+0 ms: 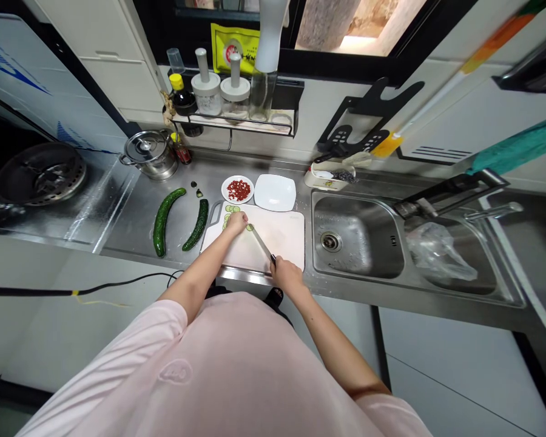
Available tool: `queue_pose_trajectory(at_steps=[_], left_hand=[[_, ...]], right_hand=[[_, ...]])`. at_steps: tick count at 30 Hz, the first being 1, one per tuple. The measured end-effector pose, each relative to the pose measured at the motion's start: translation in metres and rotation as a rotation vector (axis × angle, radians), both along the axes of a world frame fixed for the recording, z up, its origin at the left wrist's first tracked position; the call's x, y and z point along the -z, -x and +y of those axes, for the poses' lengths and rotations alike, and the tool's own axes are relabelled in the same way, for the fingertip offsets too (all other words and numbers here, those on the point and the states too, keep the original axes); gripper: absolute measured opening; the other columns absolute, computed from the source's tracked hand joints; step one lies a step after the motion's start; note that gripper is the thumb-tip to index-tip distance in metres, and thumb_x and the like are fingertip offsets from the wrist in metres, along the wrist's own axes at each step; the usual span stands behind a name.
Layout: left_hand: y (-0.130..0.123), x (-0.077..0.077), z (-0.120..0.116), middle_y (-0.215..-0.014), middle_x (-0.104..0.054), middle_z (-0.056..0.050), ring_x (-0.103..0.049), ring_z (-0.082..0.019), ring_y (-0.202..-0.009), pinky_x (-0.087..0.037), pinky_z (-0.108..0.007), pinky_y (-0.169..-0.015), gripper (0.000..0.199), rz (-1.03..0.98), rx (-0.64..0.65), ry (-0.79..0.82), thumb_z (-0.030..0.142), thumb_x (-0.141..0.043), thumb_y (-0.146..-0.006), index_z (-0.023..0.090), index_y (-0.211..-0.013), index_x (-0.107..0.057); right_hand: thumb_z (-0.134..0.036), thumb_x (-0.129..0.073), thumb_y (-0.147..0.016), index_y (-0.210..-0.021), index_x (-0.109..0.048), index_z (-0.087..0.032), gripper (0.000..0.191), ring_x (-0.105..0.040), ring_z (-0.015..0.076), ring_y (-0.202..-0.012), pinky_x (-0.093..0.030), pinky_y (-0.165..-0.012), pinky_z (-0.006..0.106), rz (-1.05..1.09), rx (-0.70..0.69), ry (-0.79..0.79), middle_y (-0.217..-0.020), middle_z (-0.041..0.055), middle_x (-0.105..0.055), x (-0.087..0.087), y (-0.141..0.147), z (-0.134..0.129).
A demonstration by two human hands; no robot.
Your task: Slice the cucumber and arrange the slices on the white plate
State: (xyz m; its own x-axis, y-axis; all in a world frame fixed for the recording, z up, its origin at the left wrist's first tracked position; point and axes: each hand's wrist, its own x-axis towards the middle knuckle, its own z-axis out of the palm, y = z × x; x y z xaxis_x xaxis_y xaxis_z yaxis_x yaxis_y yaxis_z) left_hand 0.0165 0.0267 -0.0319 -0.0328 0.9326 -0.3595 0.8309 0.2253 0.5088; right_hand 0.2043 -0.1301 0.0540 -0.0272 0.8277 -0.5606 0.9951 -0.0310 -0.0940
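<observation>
In the head view my right hand [287,273] grips the dark handle of a kitchen knife [261,244], its blade slanting up and left over the white cutting board [282,233]. A pale green cucumber slice [250,227] is at the blade's tip. Just left of that slice, my left hand [236,223] is closed with its fingers bunched; what they hold, if anything, is hidden. More cucumber slices [232,208] lie at the board's upper left, partly behind this hand. A cut cucumber [195,225] and a longer whole cucumber [162,222] rest on the steel counter to the left.
Behind the board stand a plate of chopped red pieces [238,190] and a white square dish [275,192]. Cucumber ends [199,193] lie nearby. A steel pot [149,155] is at the back left, the sink [359,240] at the right. A spice rack [236,121] overhangs the counter.
</observation>
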Motion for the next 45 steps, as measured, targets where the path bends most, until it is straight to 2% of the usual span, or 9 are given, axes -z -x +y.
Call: queue_pose_trajectory(at_steps=[17, 32, 45], left_hand=[[0.000, 0.002, 0.001, -0.091, -0.068, -0.002, -0.061, -0.015, -0.086, -0.045, -0.024, -0.079, 0.011, -0.008, 0.002, -0.014, 0.018, -0.064, -0.070, 0.022, -0.080, -0.065], [0.000, 0.000, 0.001, -0.092, -0.068, -0.003, -0.061, -0.016, -0.087, -0.044, -0.023, -0.080, 0.013, -0.012, 0.003, 0.002, 0.017, -0.064, -0.070, 0.021, -0.083, -0.066], [0.001, 0.005, 0.002, -0.089, -0.068, -0.002, -0.061, -0.016, -0.086, -0.045, -0.024, -0.080, 0.010, -0.013, 0.016, -0.026, 0.017, -0.064, -0.070, 0.021, -0.080, -0.065]], right_hand=[[-0.037, -0.033, -0.094, -0.107, -0.054, -0.016, 0.032, -0.063, 0.0243, -0.093, -0.043, -0.077, 0.032, 0.013, -0.006, -0.032, -0.098, 0.0125, -0.066, 0.008, -0.001, -0.001], [-0.038, -0.032, -0.094, -0.106, -0.054, -0.016, 0.033, -0.063, 0.0248, -0.092, -0.043, -0.075, 0.032, 0.002, -0.004, 0.016, -0.095, 0.0126, -0.066, -0.003, -0.013, -0.018], [-0.036, -0.033, -0.094, -0.108, -0.053, -0.016, 0.031, -0.063, 0.0238, -0.094, -0.042, -0.077, 0.032, 0.017, 0.006, -0.018, -0.098, 0.0124, -0.066, 0.006, -0.002, -0.006]])
